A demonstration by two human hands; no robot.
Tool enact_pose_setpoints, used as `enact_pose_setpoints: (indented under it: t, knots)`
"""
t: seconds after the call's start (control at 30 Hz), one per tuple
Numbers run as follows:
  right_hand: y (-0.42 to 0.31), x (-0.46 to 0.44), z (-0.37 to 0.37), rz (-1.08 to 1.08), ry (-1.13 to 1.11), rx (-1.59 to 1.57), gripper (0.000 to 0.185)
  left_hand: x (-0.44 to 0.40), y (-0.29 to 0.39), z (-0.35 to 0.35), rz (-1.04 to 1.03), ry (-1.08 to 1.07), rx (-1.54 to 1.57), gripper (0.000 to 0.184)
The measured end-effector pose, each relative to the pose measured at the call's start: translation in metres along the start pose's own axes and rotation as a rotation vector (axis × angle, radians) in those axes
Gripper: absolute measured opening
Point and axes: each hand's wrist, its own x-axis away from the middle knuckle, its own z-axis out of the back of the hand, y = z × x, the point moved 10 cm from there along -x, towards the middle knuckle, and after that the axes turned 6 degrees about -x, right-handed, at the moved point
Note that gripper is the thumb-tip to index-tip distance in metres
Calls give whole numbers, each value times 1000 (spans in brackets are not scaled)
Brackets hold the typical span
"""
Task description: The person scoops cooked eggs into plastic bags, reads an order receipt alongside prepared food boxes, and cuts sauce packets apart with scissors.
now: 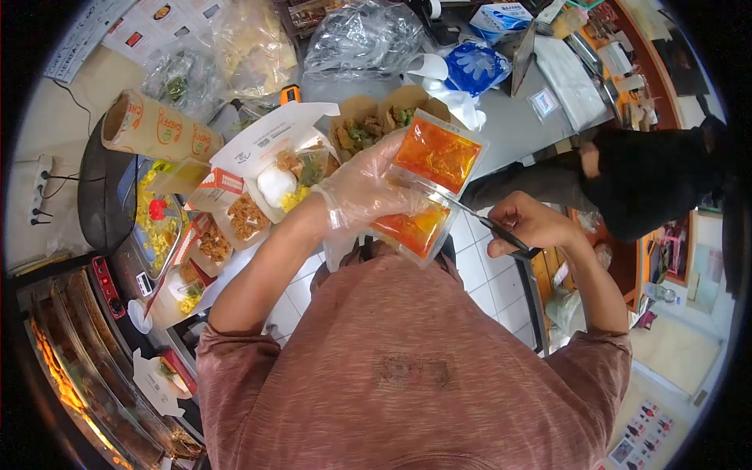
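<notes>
My left hand (368, 184), in a clear plastic glove, grips a pair of joined clear sachets of orange-red sauce (439, 153) above the counter's near edge. Black-handled scissors (493, 227) are in my bare right hand (536, 225), their metal blades reaching into the seam between the two sachets. Beyond my left hand, an open white food box (270, 141) contains rice, yellow egg, fried pieces and a small bag of greens. Beside it sit brown paper boxes (364, 137) of fried food with green topping.
A tray of yellow scrambled egg (149, 215) and a printed paper roll (160, 129) stand at the left. Plastic bags (364, 39) lie along the back, near a blue packet (476, 69). Another person in dark clothes (654, 176) is at the right. A glass display case (94, 368) stands at lower left.
</notes>
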Motion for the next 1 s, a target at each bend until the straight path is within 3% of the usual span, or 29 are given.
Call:
enact_pose_setpoints:
  t: [0.23, 0.33, 0.4, 0.47, 0.53, 0.57, 0.6, 0.67, 0.73, 0.8, 0.83, 1.0]
  knots:
    - [28, 10, 29, -83, 26, 69, 46, -39, -19, -24, 184, -29, -39, 76]
    - [57, 15, 53, -95, 41, -45, 44, -69, -17, -39, 105, -66, -65, 79]
    - [73, 24, 60, -88, 50, -212, 42, -77, -13, -52, 219, 10, 107, 77]
    - [95, 28, 67, -76, 37, -290, 40, -102, -48, -53, 147, -37, 171, 76]
    - [109, 29, 67, -45, 31, -492, 40, -113, -51, -77, 56, -166, 882, 78]
    - [125, 28, 67, -40, 34, -593, 43, -112, -47, -81, -6, -57, 1074, 78]
    - [136, 27, 70, -25, 46, -608, 41, -117, -51, -90, -20, -49, 1083, 78]
    - [142, 21, 74, 40, 31, -665, 38, -131, -65, -97, -147, -21, 1441, 72]
    - [143, 12, 83, 8, 51, -671, 35, -158, -96, -94, -222, -12, 1434, 65]
    - [144, 6, 84, -35, 78, -685, 33, -172, -91, -83, -334, 117, 1131, 57]
    - [147, 2, 90, -74, 146, -675, 33, -175, -105, -82, -232, 267, 1128, 47]
    - [158, -2, 105, -160, 261, -670, 38, -193, -126, -70, -166, 308, 913, 39]
